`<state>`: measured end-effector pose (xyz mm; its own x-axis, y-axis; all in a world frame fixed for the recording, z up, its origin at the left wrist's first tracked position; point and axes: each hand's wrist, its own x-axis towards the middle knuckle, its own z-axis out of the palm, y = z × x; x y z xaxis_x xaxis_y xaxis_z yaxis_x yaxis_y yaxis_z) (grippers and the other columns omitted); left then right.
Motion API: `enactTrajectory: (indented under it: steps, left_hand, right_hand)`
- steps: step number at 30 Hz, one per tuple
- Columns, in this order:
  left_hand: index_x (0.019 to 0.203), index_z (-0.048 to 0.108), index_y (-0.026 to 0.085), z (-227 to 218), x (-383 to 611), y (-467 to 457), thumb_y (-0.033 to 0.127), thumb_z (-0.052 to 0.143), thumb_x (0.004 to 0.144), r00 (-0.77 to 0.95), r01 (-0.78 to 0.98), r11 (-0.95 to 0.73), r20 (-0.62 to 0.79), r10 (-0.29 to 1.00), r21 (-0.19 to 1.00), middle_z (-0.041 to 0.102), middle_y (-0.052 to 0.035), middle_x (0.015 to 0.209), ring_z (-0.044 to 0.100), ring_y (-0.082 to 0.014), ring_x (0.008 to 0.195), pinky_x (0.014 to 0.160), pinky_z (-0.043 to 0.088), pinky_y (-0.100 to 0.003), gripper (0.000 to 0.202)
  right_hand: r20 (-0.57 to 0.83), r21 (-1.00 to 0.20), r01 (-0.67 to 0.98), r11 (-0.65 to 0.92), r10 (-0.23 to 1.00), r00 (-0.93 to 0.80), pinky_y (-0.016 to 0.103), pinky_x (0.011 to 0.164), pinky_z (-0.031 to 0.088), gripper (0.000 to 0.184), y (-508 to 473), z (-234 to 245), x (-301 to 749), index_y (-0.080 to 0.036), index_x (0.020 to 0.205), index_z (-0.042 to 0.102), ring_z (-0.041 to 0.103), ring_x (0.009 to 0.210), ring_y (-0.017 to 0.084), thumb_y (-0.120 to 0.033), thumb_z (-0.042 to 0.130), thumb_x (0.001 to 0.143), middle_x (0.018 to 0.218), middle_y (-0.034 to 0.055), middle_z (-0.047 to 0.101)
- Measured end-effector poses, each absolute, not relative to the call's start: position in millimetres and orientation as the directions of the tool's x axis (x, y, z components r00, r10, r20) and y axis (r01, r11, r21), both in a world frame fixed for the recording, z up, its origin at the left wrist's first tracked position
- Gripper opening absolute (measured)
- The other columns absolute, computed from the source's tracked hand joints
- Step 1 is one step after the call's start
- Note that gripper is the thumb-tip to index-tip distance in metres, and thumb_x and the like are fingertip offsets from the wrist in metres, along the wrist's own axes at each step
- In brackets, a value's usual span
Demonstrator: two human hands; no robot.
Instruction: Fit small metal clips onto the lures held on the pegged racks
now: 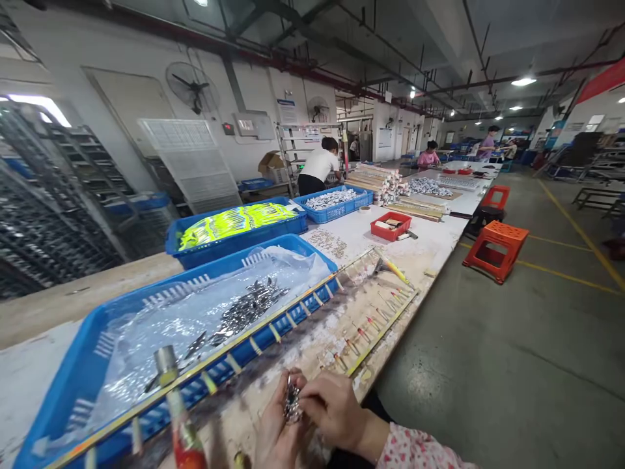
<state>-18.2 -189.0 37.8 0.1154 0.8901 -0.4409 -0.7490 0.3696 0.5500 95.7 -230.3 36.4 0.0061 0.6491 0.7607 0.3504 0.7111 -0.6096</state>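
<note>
Fingers of the left hand point(279, 423) are curled around a small cluster of shiny metal pieces point(292, 402); those of the right hand point(336, 404) are bunched narrow against it, whether any piece is pinched cannot be told. Left to right: in the blue plastic crate point(88, 345), a loose metal pile point(251, 309) is left on a plastic liner point(156, 332); stock judged far from used up. Pegged rail point(247, 334) is set along the crate's near side. Past the hands, red-tipped slim parts point(362, 335) are lined up beside a yellow strip point(375, 340); row judged laid out, its finish too small to tell.
</note>
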Motion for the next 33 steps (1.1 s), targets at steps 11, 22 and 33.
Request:
enactTrajectory:
  steps: [11, 22, 33]
  left_hand:
    - [0.081, 0.046, 0.015, 71, -30, -241, 0.023, 0.034, 0.098, 0.234, -0.904, 0.373, -0.487, 0.841, 0.209, 0.048, 0.004, 0.064, 0.038, 0.001, 0.035, 0.029, 0.026, -0.007, 0.022]
    - [0.085, 0.047, 0.018, 25, -77, -293, 0.042, 0.077, 0.067, 0.145, -0.49, 0.343, -0.313, 0.938, 0.801, 0.042, 0.0093, 0.057, 0.025, 0.0, 0.037, 0.035, 0.015, -0.012, 0.042]
    - [0.09, 0.066, 0.012, 46, -151, -313, 0.034, 0.062, 0.079, -0.047, 0.077, 0.016, -0.013, 0.999, 0.997, 0.065, -0.005, 0.084, 0.055, -0.0158, 0.078, 0.072, 0.043, -0.024, 0.025]
  right_hand:
    - [0.185, -0.938, -0.276, 0.212, 0.975, 0.12, 0.018, 0.043, 0.034, 0.034, -242, 11, 102, -0.016, 0.077, 0.059, 0.04, 0.045, 0.006, -0.049, 0.066, 0.075, 0.058, -0.0046, 0.049]
    - [0.201, -0.979, -0.04, 0.2, 0.908, -0.367, 0.021, 0.046, 0.036, 0.025, -244, 17, 73, -0.017, 0.087, 0.061, 0.045, 0.047, 0.009, -0.042, 0.06, 0.082, 0.058, -0.0033, 0.051]
    - [0.464, -0.765, 0.068, 0.641, 0.621, -0.632, 0.024, 0.067, 0.045, 0.012, -232, 30, -16, -0.019, 0.093, 0.059, 0.059, 0.071, 0.014, -0.023, 0.049, 0.089, 0.081, 0.0031, 0.064]
